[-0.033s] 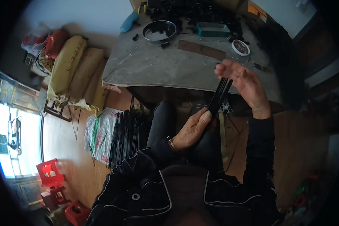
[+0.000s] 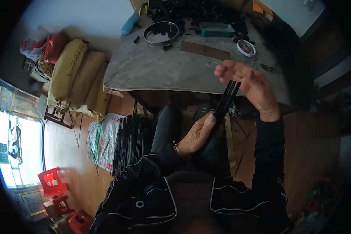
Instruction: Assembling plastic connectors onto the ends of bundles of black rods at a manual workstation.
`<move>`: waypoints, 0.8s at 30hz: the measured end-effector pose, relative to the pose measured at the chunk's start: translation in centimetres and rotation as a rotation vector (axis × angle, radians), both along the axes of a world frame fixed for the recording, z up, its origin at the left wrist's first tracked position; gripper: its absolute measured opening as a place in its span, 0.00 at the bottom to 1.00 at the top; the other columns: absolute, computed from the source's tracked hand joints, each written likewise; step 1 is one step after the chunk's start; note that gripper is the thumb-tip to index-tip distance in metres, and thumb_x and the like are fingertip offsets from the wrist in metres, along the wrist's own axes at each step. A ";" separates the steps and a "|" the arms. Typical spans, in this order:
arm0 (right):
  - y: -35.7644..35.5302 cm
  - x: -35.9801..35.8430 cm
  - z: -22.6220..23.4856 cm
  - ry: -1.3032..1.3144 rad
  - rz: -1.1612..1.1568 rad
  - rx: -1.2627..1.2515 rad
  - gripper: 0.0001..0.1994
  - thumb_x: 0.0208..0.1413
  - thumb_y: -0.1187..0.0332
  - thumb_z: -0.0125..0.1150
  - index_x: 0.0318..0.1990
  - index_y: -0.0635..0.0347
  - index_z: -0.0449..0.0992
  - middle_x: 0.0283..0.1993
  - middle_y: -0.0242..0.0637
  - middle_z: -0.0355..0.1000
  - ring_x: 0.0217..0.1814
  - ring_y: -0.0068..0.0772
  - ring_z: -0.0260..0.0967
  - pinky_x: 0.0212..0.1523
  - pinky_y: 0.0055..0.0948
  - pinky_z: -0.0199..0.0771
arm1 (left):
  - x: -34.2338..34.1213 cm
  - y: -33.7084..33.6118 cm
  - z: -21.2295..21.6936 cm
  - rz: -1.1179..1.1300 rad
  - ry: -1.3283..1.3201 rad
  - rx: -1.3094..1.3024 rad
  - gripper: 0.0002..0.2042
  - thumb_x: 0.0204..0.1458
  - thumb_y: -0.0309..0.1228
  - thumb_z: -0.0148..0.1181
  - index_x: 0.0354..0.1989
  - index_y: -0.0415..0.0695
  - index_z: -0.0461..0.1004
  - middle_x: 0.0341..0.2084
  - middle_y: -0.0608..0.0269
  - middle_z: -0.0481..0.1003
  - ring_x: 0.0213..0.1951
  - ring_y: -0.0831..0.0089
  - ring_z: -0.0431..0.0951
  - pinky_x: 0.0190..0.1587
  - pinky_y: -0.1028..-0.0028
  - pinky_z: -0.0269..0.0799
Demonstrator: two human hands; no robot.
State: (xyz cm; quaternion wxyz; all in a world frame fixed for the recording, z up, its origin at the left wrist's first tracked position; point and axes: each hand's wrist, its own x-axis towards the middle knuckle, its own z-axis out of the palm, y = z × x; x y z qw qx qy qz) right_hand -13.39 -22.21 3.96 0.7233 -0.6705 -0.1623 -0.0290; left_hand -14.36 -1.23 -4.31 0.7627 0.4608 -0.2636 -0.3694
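Note:
My left hand (image 2: pixel 199 135) is closed around a bundle of thin black rods (image 2: pixel 224 102), held slanting up to the right above my lap. The upper rod ends fan slightly apart near the table's front edge. Beside and just beyond those ends, my right hand (image 2: pixel 257 87) is raised with its fingers stretched and the thumb apart. No object shows clearly in it. More long black rods (image 2: pixel 129 144) lie to the left of my legs, on a white sack (image 2: pixel 101 142).
On the grey table (image 2: pixel 152 74) are a round pan (image 2: pixel 161 32), a teal tray (image 2: pixel 217 30), a brown strip (image 2: pixel 204 50), a white round tub (image 2: pixel 246 48), pliers (image 2: pixel 268 69) and a heap of black parts (image 2: pixel 199 12). Yellow sacks (image 2: pixel 68 70) and red stools (image 2: pixel 52 182) stand left.
My right hand's fingers have moved slightly left, over the rod ends. The left hand keeps its grip on the bundle. The whole view has shifted a little.

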 end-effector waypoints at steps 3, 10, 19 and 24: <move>2.1 -2.3 2.5 -0.089 0.143 -0.049 0.31 0.64 0.49 0.46 0.62 0.70 0.60 0.60 0.53 0.66 0.61 0.47 0.66 0.60 0.42 0.65 | -0.1 -0.7 -0.3 -0.039 0.186 0.034 0.23 0.65 0.51 0.35 0.45 0.42 0.69 0.29 0.70 0.68 0.31 0.82 0.66 0.36 0.80 0.66; 3.4 -6.2 1.2 -0.035 -0.192 0.398 0.20 0.64 0.57 0.49 0.55 0.61 0.66 0.52 0.48 0.70 0.51 0.41 0.71 0.51 0.37 0.72 | 0.9 0.2 -1.1 0.063 0.446 0.047 0.12 0.63 0.31 0.48 0.51 0.42 0.69 0.38 0.65 0.75 0.36 0.80 0.74 0.39 0.82 0.70; 4.3 -7.5 -9.9 0.553 0.015 0.117 0.14 0.53 0.77 0.59 0.48 0.64 0.70 0.40 0.37 0.74 0.42 0.31 0.74 0.42 0.29 0.76 | 1.0 1.1 -1.3 0.086 0.200 0.106 0.16 0.63 0.26 0.46 0.57 0.39 0.68 0.54 0.60 0.71 0.55 0.75 0.70 0.57 0.76 0.65; 9.5 -7.6 -9.6 0.476 -0.171 0.072 0.14 0.57 0.74 0.55 0.50 0.67 0.70 0.40 0.40 0.74 0.44 0.36 0.74 0.44 0.33 0.76 | 1.9 1.9 1.7 -0.071 0.394 0.225 0.18 0.62 0.28 0.47 0.60 0.42 0.66 0.43 0.65 0.75 0.41 0.78 0.76 0.46 0.76 0.72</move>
